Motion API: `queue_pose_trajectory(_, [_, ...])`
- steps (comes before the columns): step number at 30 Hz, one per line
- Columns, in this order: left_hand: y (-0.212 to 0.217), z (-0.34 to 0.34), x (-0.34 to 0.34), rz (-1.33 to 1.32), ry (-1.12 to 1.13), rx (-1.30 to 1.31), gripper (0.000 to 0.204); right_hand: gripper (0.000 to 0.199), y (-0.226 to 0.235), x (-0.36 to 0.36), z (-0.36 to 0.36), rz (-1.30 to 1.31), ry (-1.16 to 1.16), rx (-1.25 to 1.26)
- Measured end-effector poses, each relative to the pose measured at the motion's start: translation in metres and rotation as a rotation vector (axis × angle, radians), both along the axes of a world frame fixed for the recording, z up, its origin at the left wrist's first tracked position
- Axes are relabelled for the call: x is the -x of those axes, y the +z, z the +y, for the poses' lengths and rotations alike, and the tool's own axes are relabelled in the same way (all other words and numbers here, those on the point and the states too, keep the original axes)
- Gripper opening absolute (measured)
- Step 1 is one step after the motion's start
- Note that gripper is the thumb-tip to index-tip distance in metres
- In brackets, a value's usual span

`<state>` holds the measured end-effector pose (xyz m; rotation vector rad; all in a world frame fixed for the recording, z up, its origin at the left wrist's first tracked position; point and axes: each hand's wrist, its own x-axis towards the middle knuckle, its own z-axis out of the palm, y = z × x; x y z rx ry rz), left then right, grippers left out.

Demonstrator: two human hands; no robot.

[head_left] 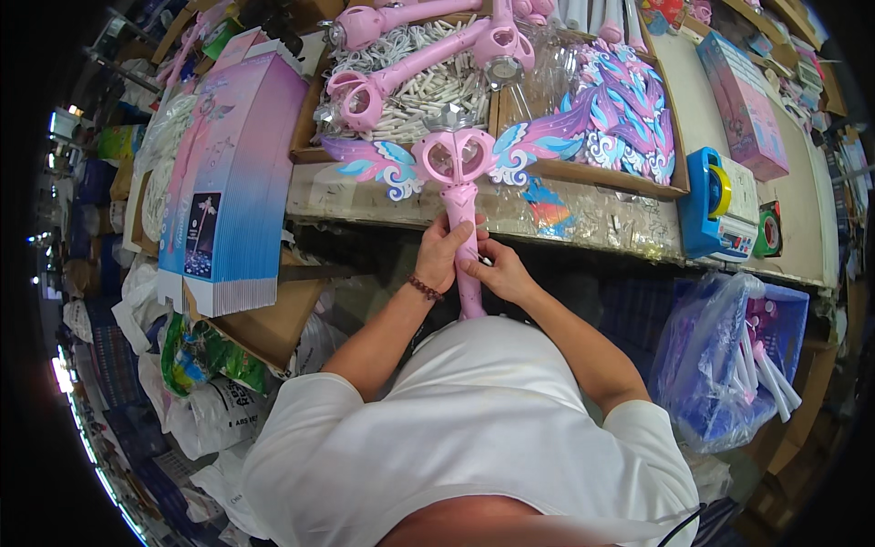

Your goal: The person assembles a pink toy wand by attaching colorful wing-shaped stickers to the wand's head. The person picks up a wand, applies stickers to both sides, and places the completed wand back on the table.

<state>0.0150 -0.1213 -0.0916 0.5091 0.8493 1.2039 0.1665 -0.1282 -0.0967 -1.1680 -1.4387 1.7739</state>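
Between the two hands, head pointing away from the body, sits the pink wand (465,202), with both wings (375,164) on its heart-shaped head and a clear gem (448,119) at the top. The left hand (439,254) is wrapped around the handle, thumb laid across the front. The right hand (504,273) is just below it, closed in on the same handle with its thumb pressed on top; can't really see what the fingers underneath are doing. The wand's lower end runs down to the white shirt (474,392), and I can't tell if it's actually touching. My read is that this is a hands-on-the-handle step, fitting or checking, with the wings already on. Whatever comes next, I'd say it wants one hand steadying while the other presses or turns, and the wings kept from snagging on the wooden tray (597,178) just beyond the wand. Past the wand's head there are more pink wands (412,71) lying over a heap of white wired sticks (437,98), plus loose wing pieces (629,114) off to its right. Further out from the wand: a stack of flat printed boxes (228,164) to its left, and a blue tape dispenser (702,205) well to its right.
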Motion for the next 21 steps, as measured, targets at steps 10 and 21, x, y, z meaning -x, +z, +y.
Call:
queue_pose_trajectory(10, [0.001, 0.002, 0.001, -0.049, -0.028, 0.032, 0.043, 0.041, -0.004, -0.002, 0.000, 0.001, -0.004, -0.034])
queue_pose_trajectory(21, [-0.006, 0.001, 0.005, -0.053, -0.066, -0.004, 0.047, 0.049, -0.011, -0.003, -0.001, 0.028, 0.027, -0.044])
